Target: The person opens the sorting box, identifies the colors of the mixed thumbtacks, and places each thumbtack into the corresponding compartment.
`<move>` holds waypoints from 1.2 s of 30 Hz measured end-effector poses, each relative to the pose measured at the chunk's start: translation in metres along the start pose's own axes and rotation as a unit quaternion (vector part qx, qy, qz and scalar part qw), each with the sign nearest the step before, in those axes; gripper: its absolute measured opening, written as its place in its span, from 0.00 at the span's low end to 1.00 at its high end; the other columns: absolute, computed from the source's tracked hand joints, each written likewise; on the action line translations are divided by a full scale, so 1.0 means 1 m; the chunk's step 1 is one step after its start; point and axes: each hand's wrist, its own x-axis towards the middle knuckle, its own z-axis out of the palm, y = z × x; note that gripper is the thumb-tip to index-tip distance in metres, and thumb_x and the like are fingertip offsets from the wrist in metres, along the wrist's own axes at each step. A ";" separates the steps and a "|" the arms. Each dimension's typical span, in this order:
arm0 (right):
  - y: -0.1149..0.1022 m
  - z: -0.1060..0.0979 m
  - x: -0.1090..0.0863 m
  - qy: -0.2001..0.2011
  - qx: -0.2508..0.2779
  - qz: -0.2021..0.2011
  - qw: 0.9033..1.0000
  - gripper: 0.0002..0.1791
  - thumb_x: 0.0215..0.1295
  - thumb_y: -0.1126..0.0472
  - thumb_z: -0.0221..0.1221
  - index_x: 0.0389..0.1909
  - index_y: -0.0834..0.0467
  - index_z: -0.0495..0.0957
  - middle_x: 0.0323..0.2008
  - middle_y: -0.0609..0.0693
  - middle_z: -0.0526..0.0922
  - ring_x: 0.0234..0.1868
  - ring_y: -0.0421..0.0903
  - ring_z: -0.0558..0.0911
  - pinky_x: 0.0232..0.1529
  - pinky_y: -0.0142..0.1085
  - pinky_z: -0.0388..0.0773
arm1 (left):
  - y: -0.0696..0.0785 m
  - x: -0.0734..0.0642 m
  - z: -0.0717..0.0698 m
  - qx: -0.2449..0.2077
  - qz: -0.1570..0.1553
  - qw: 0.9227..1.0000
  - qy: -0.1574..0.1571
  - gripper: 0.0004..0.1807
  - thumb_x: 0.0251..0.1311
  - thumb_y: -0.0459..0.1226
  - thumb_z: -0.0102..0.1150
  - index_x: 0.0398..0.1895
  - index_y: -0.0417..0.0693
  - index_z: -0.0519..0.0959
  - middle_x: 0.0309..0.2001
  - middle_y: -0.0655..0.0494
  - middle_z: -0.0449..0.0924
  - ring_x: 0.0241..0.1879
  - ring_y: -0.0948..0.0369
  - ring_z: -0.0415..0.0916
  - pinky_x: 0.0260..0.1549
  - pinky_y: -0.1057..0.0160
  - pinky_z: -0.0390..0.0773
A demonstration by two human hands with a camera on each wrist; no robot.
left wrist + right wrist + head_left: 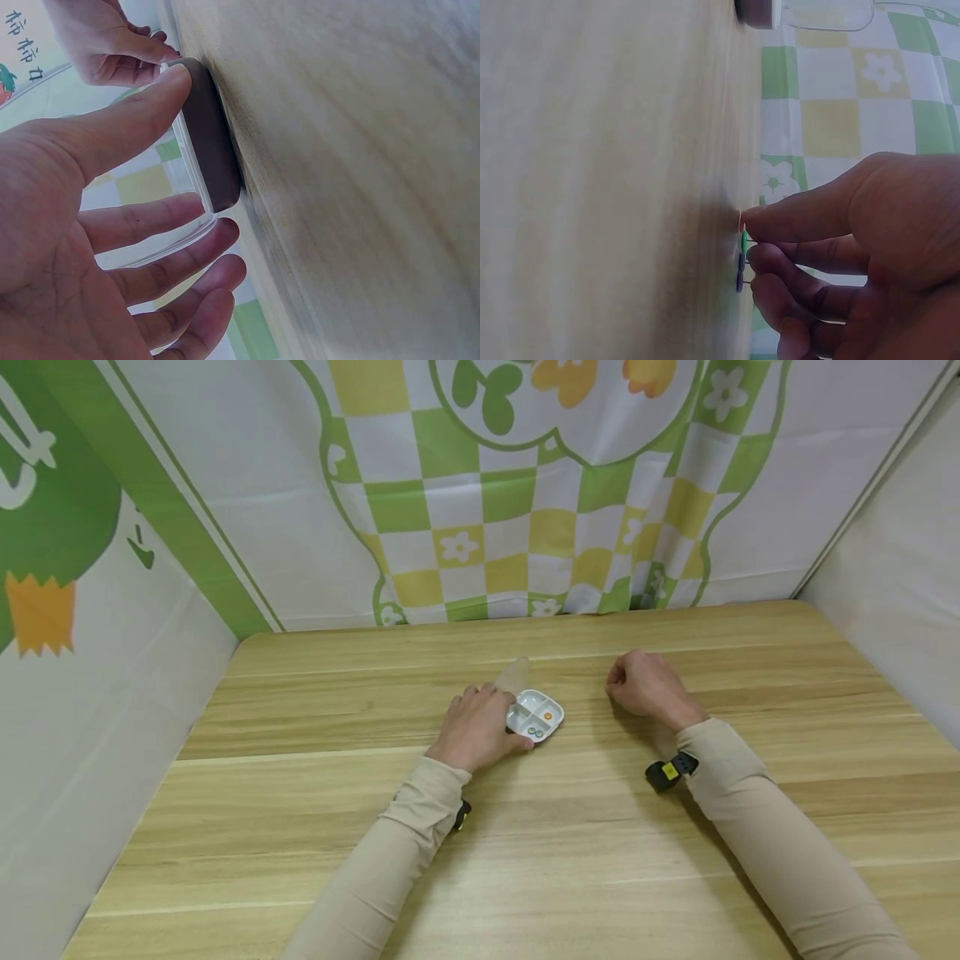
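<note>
A small white four-compartment pill case (532, 717) lies on the table with its clear lid (513, 675) raised behind it. Inside, one compartment holds a small orange round piece (548, 716) and another holds two greenish ones (535, 732). My left hand (476, 727) grips the case, thumb (176, 81) on its near corner and index finger at the far side; its dark base (210, 142) shows in the left wrist view. To the right, my right hand (648, 685) pinches an orange thumbtack (742, 221) low at the tabletop. Green (744, 241) and purple (740, 281) thumbtacks lie points up under its fingers.
The wooden table (300, 827) runs back to a checkered cloth curtain (517, 527). White fabric walls stand at the left (90, 760) and right (885, 560). Black straps with small devices (663, 774) sit at both wrists.
</note>
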 end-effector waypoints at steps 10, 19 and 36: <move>-0.004 -0.003 -0.002 0.010 0.011 -0.012 1.000 0.03 0.61 0.66 0.63 0.31 0.62 0.85 0.28 0.53 0.83 0.33 0.53 0.80 0.39 0.48 0.75 | 0.000 -0.001 0.000 -0.003 0.000 1.000 -0.001 0.35 0.52 0.52 0.77 0.58 0.41 0.81 0.54 0.46 0.80 0.50 0.50 0.73 0.50 0.50 0.72; -0.012 -0.008 -0.006 0.015 0.017 -0.024 0.999 0.04 0.61 0.66 0.63 0.32 0.62 0.85 0.29 0.53 0.84 0.34 0.53 0.81 0.40 0.48 0.75 | 0.000 -0.001 0.000 -0.002 0.002 1.000 -0.002 0.34 0.52 0.52 0.77 0.58 0.41 0.81 0.54 0.47 0.80 0.49 0.50 0.73 0.50 0.50 0.72; -0.027 -0.015 -0.009 0.011 0.013 -0.035 0.999 0.05 0.64 0.66 0.61 0.34 0.60 0.85 0.30 0.52 0.83 0.33 0.50 0.80 0.39 0.46 0.75 | 0.000 0.000 0.001 0.001 0.001 1.000 0.001 0.36 0.52 0.53 0.77 0.59 0.41 0.81 0.54 0.46 0.80 0.50 0.49 0.74 0.50 0.50 0.72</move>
